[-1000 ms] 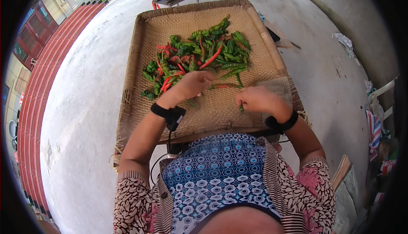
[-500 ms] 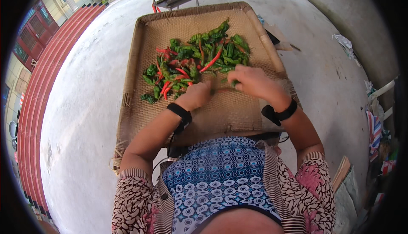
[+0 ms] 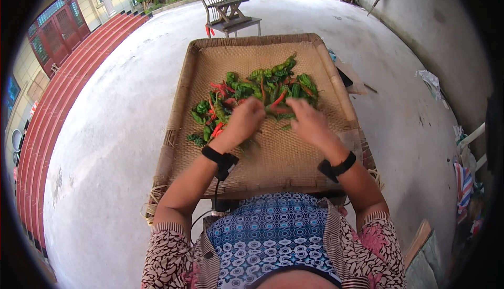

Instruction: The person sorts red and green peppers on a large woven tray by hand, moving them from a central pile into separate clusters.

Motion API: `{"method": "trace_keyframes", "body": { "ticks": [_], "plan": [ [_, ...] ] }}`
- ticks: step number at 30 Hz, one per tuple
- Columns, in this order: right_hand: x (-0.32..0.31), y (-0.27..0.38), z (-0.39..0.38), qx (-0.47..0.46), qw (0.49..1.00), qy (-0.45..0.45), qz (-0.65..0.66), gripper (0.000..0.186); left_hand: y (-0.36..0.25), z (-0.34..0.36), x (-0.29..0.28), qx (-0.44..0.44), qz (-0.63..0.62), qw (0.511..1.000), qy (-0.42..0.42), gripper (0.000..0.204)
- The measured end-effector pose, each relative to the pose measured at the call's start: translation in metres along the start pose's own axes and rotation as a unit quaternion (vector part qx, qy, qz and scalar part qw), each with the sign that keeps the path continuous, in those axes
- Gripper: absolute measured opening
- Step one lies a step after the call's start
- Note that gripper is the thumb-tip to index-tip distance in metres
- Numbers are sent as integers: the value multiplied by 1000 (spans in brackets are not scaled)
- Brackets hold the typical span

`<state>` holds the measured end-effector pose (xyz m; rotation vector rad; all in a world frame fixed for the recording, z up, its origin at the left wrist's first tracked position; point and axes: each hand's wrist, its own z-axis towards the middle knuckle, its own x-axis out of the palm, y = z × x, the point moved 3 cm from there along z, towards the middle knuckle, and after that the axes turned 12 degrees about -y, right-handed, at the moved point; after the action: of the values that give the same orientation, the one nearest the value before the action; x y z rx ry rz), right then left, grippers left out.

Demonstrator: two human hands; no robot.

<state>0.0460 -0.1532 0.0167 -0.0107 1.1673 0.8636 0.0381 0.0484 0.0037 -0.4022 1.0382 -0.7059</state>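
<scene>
A heap of green and red chili peppers (image 3: 273,81) lies on a woven bamboo tray (image 3: 220,58) in front of me. My left hand (image 3: 245,122) hangs over the near side of the heap, its fingers curled together. Whatever it may hold is hidden. Something green and blurred shows below that hand. Opposite it, my right hand (image 3: 311,123) is at the heap's near right edge, fingertips toward the peppers and smeared by motion. Between the two hands lies a reddish pepper (image 3: 278,110), also blurred. Both wrists wear black bands.
Beyond the tray's far rim stands a chair (image 3: 233,24) with a small wooden stool on its seat. Red steps (image 3: 79,79) run along the left side of the concrete yard. A grey wall (image 3: 420,32) bounds the right, with scattered bags (image 3: 431,85) by it.
The view has tilted up, so the tray sits lower. My right hand has moved from over the tray's bare part toward the left hand, and the fingers have shifted.
</scene>
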Motion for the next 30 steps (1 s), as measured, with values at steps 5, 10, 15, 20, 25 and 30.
{"method": "trace_keyframes", "body": {
  "ticks": [5, 10, 15, 20, 25, 30],
  "plan": [
    [-51, 29, 36, 38, 892, -134, 430, 31, -52, 5, -10, 121, 60, 978, -160, 35],
    [-74, 163, 2, -188, 851, 174, 458, 14, -115, -28, -11, -86, -490, 784, 371, 39],
    [-43, 228, -33, -317, 746, 243, 532, 14, -140, -39, 31, -107, -403, 789, 451, 40],
    [-46, 243, -36, -278, 753, 285, 524, 14, -155, -44, 56, -109, -372, 790, 475, 40],
    [-30, 251, -45, -285, 740, 255, 553, 15, -159, -46, 60, -121, -348, 793, 485, 40],
    [-23, 255, -44, -303, 745, 230, 548, 13, -160, -47, 62, -108, -351, 793, 486, 41]
  ]
}}
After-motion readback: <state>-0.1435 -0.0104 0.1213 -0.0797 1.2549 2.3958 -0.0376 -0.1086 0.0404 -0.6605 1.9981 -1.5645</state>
